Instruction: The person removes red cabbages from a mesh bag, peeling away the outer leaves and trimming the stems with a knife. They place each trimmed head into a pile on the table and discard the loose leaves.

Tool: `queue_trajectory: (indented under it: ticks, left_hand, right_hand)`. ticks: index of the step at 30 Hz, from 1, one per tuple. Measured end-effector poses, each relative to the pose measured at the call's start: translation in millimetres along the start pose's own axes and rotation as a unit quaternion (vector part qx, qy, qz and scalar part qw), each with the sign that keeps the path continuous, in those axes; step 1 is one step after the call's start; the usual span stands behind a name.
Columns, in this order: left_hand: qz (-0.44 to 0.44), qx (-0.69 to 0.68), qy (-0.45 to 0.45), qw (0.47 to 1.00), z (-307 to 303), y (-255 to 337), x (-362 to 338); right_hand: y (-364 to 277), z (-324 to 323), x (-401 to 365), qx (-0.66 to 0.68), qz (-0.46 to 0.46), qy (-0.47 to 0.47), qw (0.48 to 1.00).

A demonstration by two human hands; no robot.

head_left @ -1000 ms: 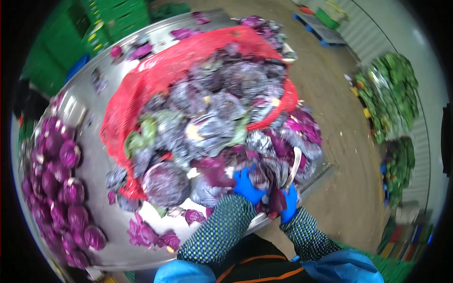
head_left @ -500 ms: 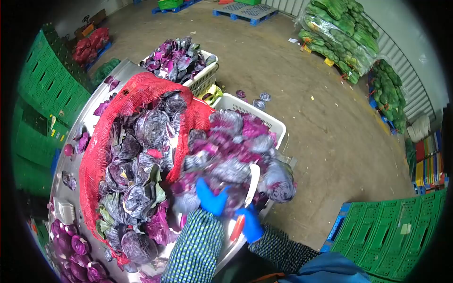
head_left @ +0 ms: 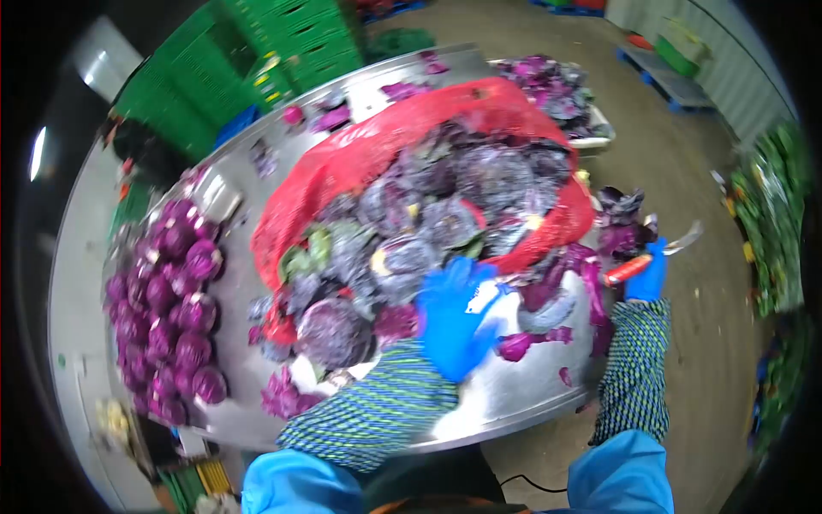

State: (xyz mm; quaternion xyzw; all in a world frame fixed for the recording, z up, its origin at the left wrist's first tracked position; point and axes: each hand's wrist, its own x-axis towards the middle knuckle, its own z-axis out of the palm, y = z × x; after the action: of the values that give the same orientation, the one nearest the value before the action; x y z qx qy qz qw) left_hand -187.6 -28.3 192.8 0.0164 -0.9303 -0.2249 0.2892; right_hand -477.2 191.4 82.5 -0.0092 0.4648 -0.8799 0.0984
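Inside the right grip — a red-handled knife.

The left hand and the right hand both wear bright blue gloves, and the knife has a red-orange handle and a silvery blade. The patterned sleeves are dark with a small, repeating check of pale green and blue; the blue sleeves above them are plain. The mesh bag is red, and the cabbages in the bag are a dusky grey-purple, with green on a few leaves. The peeled cabbages are glossy magenta-purple with whitish spots. The table is silvery grey, the stacked crates green, the floor brown.
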Motion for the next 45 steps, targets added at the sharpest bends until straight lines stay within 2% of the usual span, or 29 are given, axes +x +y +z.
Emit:
queue_trajectory:
  ticks: [1,2,3,4,5,7,9,10,12,13,14,16,18,20,21,23,25,27,28,30,32,35,37,38,40,41,42,43,45]
  left_hand:
    - [-0.058,0.097,-0.009,0.994,-36.7,-17.4,-19.6]
    - [-0.125,0.145,0.000,0.981,-64.4,-49.8,-39.3]
    - [-0.227,0.184,0.086,0.953,-81.8,-75.4,-80.6]
    - [-0.345,0.261,0.073,0.899,-91.3,-88.9,-122.3]
    - [-0.363,0.192,0.066,0.910,-86.0,-109.2,-167.1]
    - [-0.370,0.093,0.054,0.923,-91.1,-92.3,-209.3]
    - [-0.362,0.049,0.071,0.928,-104.4,-71.9,-218.3]
    - [-0.376,0.062,-0.018,0.925,-94.6,-51.2,-244.0]
    - [-0.431,-0.015,0.141,0.891,-70.8,-20.7,-258.6]
    - [-0.498,-0.175,0.250,0.811,-56.7,-8.6,-252.3]
    - [-0.539,-0.325,0.351,0.693,-42.9,2.2,-245.2]
    - [-0.571,-0.277,0.395,0.664,-40.0,-6.8,-239.1]
    - [-0.557,-0.218,0.322,0.734,-66.3,-25.3,-269.7]
    - [-0.421,-0.031,0.164,0.892,-124.1,-11.9,-249.5]
    - [-0.387,0.023,0.104,0.916,-140.7,-10.2,-241.3]
    - [-0.374,0.102,0.008,0.922,-140.5,-7.4,-228.7]
    - [-0.317,0.091,-0.034,0.943,-118.5,-9.7,-230.2]
    - [-0.223,0.011,-0.044,0.974,-101.0,-23.8,-235.8]
    - [-0.218,0.007,-0.053,0.974,-98.0,-22.5,-227.0]
    - [-0.425,0.104,0.074,0.896,-88.2,-19.1,-201.3]
    - [-0.526,-0.106,0.045,0.843,-62.3,-41.9,-230.0]
    - [-0.402,-0.086,-0.012,0.911,-80.2,-33.9,-232.5]
    - [-0.355,-0.031,-0.101,0.929,-92.7,-21.4,-222.8]
    - [-0.331,-0.013,-0.137,0.934,-91.9,-17.4,-216.0]
    - [-0.438,-0.077,0.004,0.896,-65.0,-8.4,-216.0]
    - [-0.430,-0.069,0.032,0.900,-58.6,-12.5,-208.5]
    - [-0.424,-0.062,0.060,0.902,-52.7,-17.9,-201.9]
    - [-0.445,-0.131,0.043,0.885,-49.9,-28.2,-200.4]
    - [-0.491,-0.068,0.015,0.868,-47.7,-32.8,-193.5]
  right_hand:
    - [-13.3,29.1,-22.1,-0.097,-0.042,0.075,0.992]
    - [-3.4,18.7,-21.5,-0.183,-0.086,0.044,0.978]
    - [4.5,53.4,-49.1,-0.120,-0.032,-0.046,0.991]
    - [32.1,72.2,-75.1,-0.062,0.056,-0.141,0.986]
    - [59.9,90.9,-101.1,-0.020,0.151,-0.225,0.962]
    - [107.2,154.4,-172.3,-0.129,0.094,-0.458,0.874]
    - [117.4,214.3,-234.6,-0.211,0.213,-0.482,0.824]
    - [134.6,227.5,-244.4,-0.253,0.242,-0.521,0.779]
    - [140.2,257.1,-253.8,-0.412,0.329,-0.499,0.688]
    - [162.8,240.0,-269.5,-0.351,0.345,-0.473,0.731]
    - [150.6,240.9,-283.7,-0.357,0.395,-0.457,0.713]
    - [149.8,219.1,-309.4,-0.356,0.377,-0.432,0.738]
    - [126.8,195.2,-323.0,-0.405,0.385,-0.463,0.688]
    - [123.5,144.5,-316.8,-0.378,0.435,-0.419,0.702]
    - [116.8,125.2,-309.5,-0.353,0.478,-0.372,0.713]
    - [75.9,165.0,-292.4,-0.290,0.374,-0.145,0.869]
    - [77.0,142.0,-242.5,-0.320,0.217,-0.089,0.918]
    - [38.3,179.5,-234.8,-0.329,0.240,-0.164,0.899]
    - [29.2,181.3,-236.2,-0.317,0.261,-0.224,0.884]
    - [25.5,196.2,-274.4,-0.390,0.205,-0.331,0.834]
    - [53.4,184.2,-294.4,-0.365,0.205,-0.397,0.817]
    - [59.6,191.7,-297.2,-0.347,0.235,-0.373,0.828]
    - [48.9,187.8,-298.1,-0.412,0.080,-0.496,0.760]
    - [52.9,176.3,-300.0,-0.418,0.090,-0.486,0.762]
    - [69.4,161.7,-290.4,-0.475,0.064,-0.529,0.700]
    - [64.7,160.9,-288.3,-0.513,0.119,-0.529,0.666]
    - [64.8,161.3,-288.8,-0.482,0.082,-0.534,0.690]
    - [60.7,160.3,-287.8,-0.504,0.080,-0.534,0.674]
    - [56.4,162.1,-286.1,-0.530,0.086,-0.531,0.656]
